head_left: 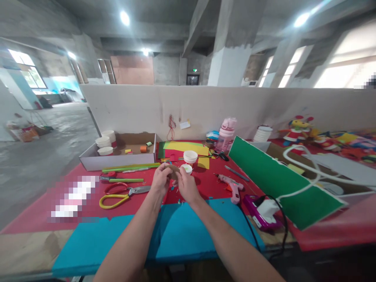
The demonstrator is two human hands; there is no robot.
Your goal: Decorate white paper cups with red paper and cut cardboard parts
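My left hand point(161, 178) and my right hand point(186, 182) are close together above the red table cover, fingers closed on a small brown piece point(172, 170) between them. Just behind the fingers are a white cup point(186, 169) and another white paper cup point(190, 156). Left of my hands lie scissors point(125, 196) with one yellow and one red handle. To the right rests a pink glue gun point(232, 186). A yellow square point(203, 163) lies beyond my right hand.
At the back left, a white box point(123, 160) holds paper cups and small coloured rolls. A purple power strip point(264, 215), a green board point(279, 180) and a white cable are on the right. A pink bottle point(226, 134) stands at the back. Blue sheets point(188, 231) cover the front edge.
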